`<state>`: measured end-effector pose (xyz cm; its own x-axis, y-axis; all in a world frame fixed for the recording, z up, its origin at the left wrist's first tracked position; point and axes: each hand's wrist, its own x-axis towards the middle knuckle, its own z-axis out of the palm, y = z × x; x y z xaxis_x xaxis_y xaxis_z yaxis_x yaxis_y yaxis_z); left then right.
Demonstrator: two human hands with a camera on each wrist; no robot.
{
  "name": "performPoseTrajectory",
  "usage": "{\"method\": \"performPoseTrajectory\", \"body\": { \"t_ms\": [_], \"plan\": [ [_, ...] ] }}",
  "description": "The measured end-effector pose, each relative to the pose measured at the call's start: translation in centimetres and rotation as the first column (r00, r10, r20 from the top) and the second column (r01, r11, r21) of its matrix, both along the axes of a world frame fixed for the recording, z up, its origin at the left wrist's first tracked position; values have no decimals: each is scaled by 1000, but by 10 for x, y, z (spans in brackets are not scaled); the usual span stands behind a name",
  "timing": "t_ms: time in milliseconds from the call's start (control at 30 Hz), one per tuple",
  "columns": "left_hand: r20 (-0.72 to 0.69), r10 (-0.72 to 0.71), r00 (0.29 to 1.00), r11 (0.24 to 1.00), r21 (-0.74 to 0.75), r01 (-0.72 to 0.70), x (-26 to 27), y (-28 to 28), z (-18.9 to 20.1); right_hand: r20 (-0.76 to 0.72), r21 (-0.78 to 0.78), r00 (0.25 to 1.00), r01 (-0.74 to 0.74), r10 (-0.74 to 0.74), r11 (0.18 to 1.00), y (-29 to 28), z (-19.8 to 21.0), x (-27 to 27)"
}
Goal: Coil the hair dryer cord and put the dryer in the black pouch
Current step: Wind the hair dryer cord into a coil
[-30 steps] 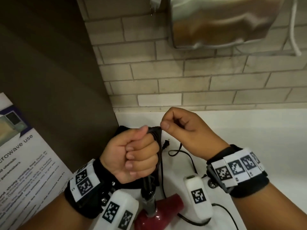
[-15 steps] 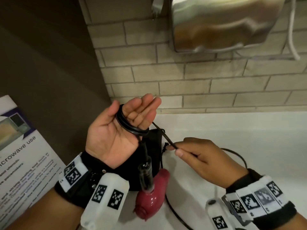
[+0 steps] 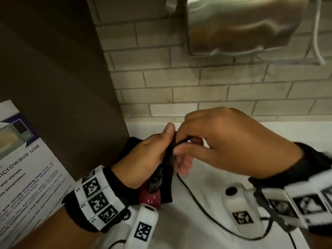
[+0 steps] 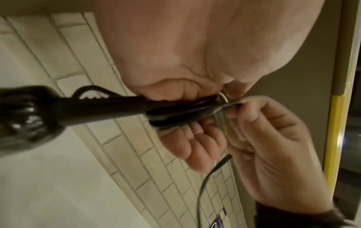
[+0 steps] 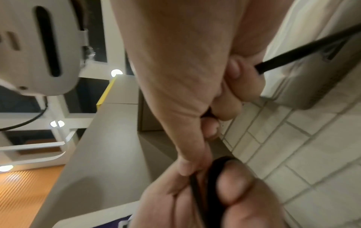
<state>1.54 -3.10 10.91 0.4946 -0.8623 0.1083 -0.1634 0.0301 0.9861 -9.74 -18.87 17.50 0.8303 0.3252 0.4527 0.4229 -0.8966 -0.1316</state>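
Both the left hand (image 3: pixel 145 157) and right hand (image 3: pixel 231 142) pinch the coiled cord (image 4: pixel 175 114) between them.

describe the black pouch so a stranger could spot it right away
Start at the white counter below the brick wall; the black pouch lies at its left end, against the brown panel, under the left hand. It is flat dark fabric, unlike the glossy red dryer on it.

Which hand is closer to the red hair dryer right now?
Left. The left hand is just above the red hair dryer, holding the coiled cord; the right hand is farther right.
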Motion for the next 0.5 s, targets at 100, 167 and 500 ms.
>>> {"method": "performPoseTrajectory", "body": {
  "t_ms": [100, 167, 500],
  "plan": [
    [-9, -37, 999, 996, 82, 38, 1, 1, 6, -66, 257, 997, -9, 26, 966, -10, -9, 19],
    [-15, -93, 996, 985, 143, 95, 1, 1, 5, -136, 531, 988, 15, 68, 847, -15, -19, 31],
    [-599, -344, 724, 938, -263, 228, 20, 11, 1, -214, 886, 977, 186, 19, 425, -38, -84, 32]
  ]
}}
